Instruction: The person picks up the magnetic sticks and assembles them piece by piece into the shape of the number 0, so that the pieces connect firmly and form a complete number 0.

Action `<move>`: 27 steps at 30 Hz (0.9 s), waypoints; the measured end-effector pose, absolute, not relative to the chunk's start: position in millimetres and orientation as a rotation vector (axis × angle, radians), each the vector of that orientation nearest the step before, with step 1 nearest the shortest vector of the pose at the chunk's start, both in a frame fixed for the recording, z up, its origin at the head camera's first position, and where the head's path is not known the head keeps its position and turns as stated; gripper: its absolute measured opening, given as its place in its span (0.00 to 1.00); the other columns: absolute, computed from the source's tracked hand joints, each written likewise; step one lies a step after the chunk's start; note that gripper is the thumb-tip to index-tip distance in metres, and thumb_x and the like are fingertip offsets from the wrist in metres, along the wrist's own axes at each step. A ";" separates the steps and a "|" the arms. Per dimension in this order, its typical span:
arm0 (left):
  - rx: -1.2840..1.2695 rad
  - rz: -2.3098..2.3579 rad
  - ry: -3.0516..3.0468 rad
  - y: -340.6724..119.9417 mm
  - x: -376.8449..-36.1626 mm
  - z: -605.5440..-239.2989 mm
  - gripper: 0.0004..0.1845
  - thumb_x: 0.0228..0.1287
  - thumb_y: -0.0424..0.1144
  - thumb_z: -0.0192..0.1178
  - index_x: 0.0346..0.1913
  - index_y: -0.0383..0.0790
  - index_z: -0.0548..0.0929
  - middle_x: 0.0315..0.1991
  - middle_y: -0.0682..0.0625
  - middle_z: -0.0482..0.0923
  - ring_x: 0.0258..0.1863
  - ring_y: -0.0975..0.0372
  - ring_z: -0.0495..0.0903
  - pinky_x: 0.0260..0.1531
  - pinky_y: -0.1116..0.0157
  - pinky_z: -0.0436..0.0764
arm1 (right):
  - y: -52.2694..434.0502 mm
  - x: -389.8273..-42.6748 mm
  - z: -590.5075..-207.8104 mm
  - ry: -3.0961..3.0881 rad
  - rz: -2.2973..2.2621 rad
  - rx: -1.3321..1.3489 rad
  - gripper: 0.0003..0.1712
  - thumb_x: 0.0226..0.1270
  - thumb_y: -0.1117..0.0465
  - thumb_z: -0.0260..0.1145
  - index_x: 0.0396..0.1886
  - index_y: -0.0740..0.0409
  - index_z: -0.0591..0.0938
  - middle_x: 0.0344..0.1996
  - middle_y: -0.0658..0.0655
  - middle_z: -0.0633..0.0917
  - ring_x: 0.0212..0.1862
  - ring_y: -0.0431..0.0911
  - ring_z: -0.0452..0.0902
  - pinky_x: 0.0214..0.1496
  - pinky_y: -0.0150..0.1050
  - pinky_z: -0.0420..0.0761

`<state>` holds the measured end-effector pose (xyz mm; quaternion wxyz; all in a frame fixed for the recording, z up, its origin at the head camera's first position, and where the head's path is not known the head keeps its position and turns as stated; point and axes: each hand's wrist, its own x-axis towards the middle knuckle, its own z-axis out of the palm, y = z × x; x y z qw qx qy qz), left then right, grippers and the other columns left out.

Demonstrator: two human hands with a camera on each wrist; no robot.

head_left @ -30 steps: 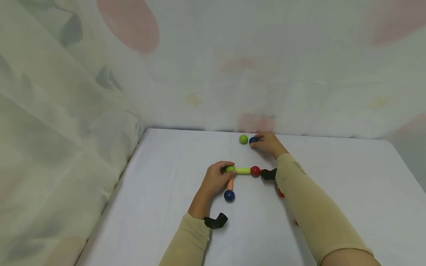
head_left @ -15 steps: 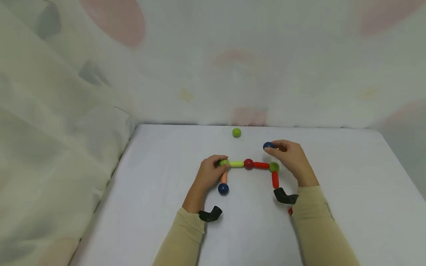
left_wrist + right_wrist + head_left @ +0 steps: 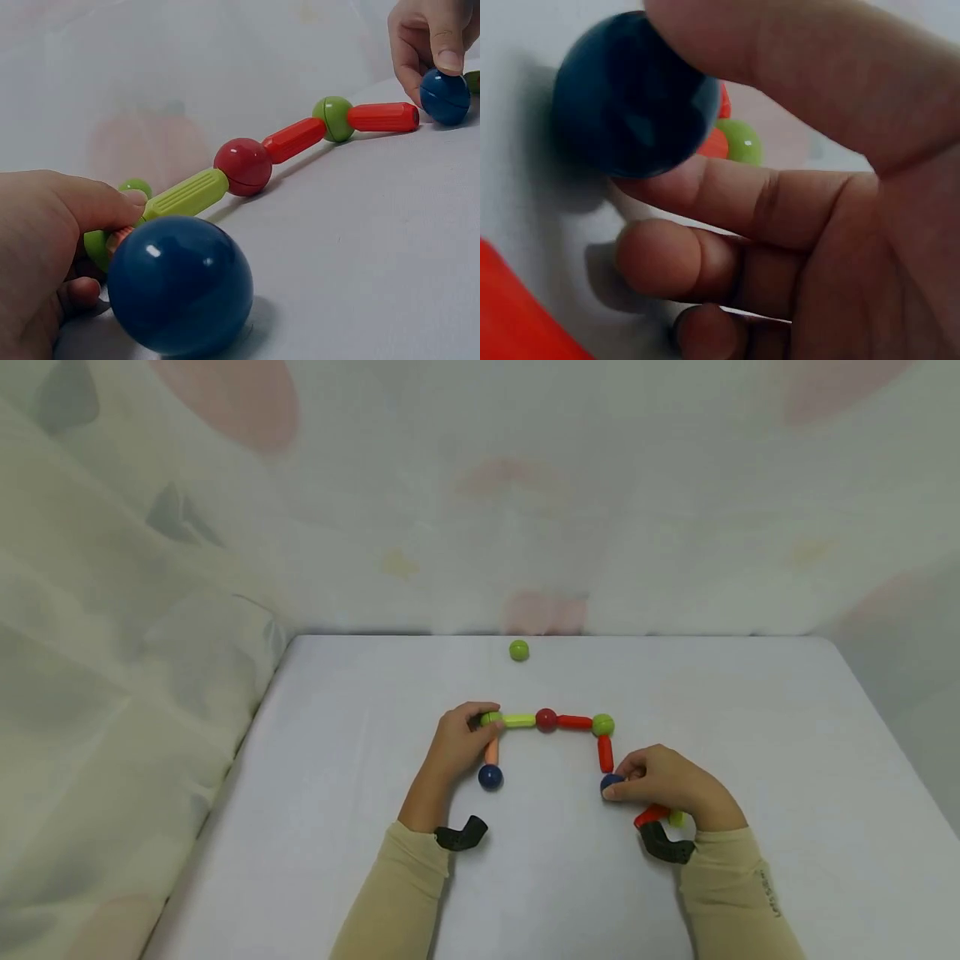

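A chain of toy rods and balls lies on the table. My left hand (image 3: 457, 739) pinches the green ball (image 3: 491, 718) at its left corner, where a yellow-green rod (image 3: 519, 721) and an orange rod (image 3: 492, 751) meet. A blue ball (image 3: 491, 777) ends the orange rod. Rightward come a red ball (image 3: 546, 720), a red rod (image 3: 575, 722), another green ball (image 3: 603, 725) and a second red rod (image 3: 605, 753) angled toward me. My right hand (image 3: 667, 781) holds another blue ball (image 3: 630, 105) between thumb and index finger, right at that rod's free end.
A loose green ball (image 3: 519, 650) sits near the table's back edge. Under my right wrist lie a red piece (image 3: 651, 815) and a yellow-green piece (image 3: 677, 818), partly hidden. A patterned curtain (image 3: 187, 693) borders the white table on the left.
My right hand has taken the blue ball from beside the loose green ball at the back and carried it toward me to the red rod's end. My left hand keeps its grip.
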<state>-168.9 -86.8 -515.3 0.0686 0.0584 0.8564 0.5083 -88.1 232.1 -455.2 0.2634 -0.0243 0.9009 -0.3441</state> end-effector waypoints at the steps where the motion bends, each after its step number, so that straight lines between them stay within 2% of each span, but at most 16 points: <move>1: 0.176 1.531 2.580 -86.5 -168.9 -515.5 0.16 0.62 0.47 0.67 0.53 0.54 0.85 0.52 0.57 0.81 0.47 0.62 0.77 0.49 0.60 0.78 | 231.3 -87.8 -456.6 2.445 -0.924 -0.063 0.22 0.53 0.40 0.75 0.35 0.53 0.84 0.24 0.49 0.78 0.31 0.44 0.71 0.31 0.36 0.70; 9: 0.171 1.504 2.588 -86.3 -168.1 -517.7 0.16 0.62 0.47 0.67 0.53 0.55 0.85 0.52 0.57 0.81 0.47 0.63 0.78 0.50 0.60 0.78 | 225.9 -85.4 -458.2 2.480 -0.928 -0.003 0.24 0.55 0.39 0.73 0.35 0.54 0.83 0.20 0.49 0.73 0.27 0.44 0.69 0.28 0.36 0.67; 14: 0.184 1.523 2.607 -87.3 -168.8 -517.2 0.16 0.62 0.46 0.67 0.53 0.53 0.85 0.51 0.56 0.82 0.44 0.61 0.77 0.46 0.60 0.78 | 221.9 -86.8 -456.2 2.528 -0.897 -0.003 0.23 0.58 0.39 0.69 0.33 0.54 0.81 0.19 0.49 0.71 0.27 0.44 0.69 0.29 0.37 0.67; 20: 0.186 1.516 2.587 -84.9 -168.1 -517.6 0.16 0.62 0.47 0.67 0.53 0.54 0.85 0.52 0.56 0.82 0.45 0.62 0.77 0.48 0.61 0.77 | 216.4 -86.3 -458.6 2.569 -0.831 0.073 0.24 0.62 0.38 0.65 0.31 0.55 0.79 0.22 0.51 0.73 0.28 0.45 0.70 0.28 0.37 0.67; 27: 0.187 1.527 2.578 -82.5 -166.3 -517.2 0.16 0.62 0.46 0.67 0.53 0.54 0.85 0.52 0.56 0.82 0.46 0.62 0.77 0.49 0.60 0.78 | 210.0 -84.3 -460.8 2.648 -0.772 0.194 0.26 0.62 0.38 0.64 0.33 0.57 0.78 0.24 0.53 0.77 0.30 0.47 0.72 0.27 0.37 0.69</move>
